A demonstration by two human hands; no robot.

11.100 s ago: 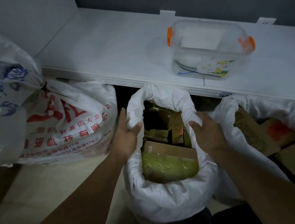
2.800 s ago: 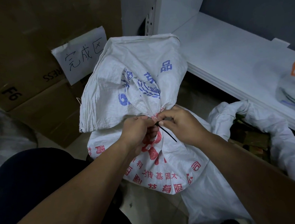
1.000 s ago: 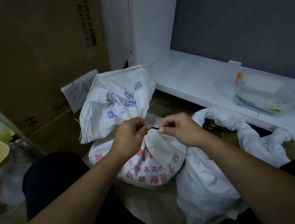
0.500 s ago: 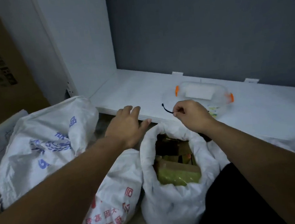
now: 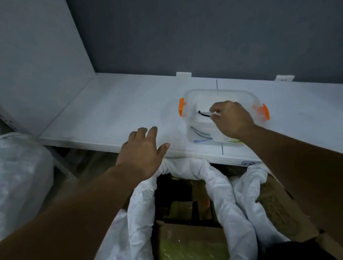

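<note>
Two sacks (image 5: 218, 187) below the shelf (image 5: 114, 113); right hand (image 5: 233, 118) pinches tie (image 5: 204, 114) over clear box (image 5: 205, 96).

Bench (image 5: 114, 113): plain white, with one thin dark seam line at 1 o'clock. Wall (image 5: 199, 25) behind it: flat dark grey-blue. Side panel (image 5: 27, 59) at 10 o'clock: pale grey-white.

Box (image 5: 225, 93) at 1 o'clock: clear, colourless plastic with orange clasps (image 5: 182, 106) at both ends. Inside are blue and green strands and a yellow-green patch, all blurred. Strip (image 5: 204, 114) over the box: black.

Open sack (image 5: 223, 197) at 6 o'clock: plain white, unprinted. It holds a brown carton (image 5: 180, 231) and a yellow-green packet (image 5: 188, 253).

Closed sack (image 5: 14, 173) at 9 o'clock: white, any print too blurred to tell. Outer carton (image 5: 281, 209) at 4 o'clock: brown.
</note>
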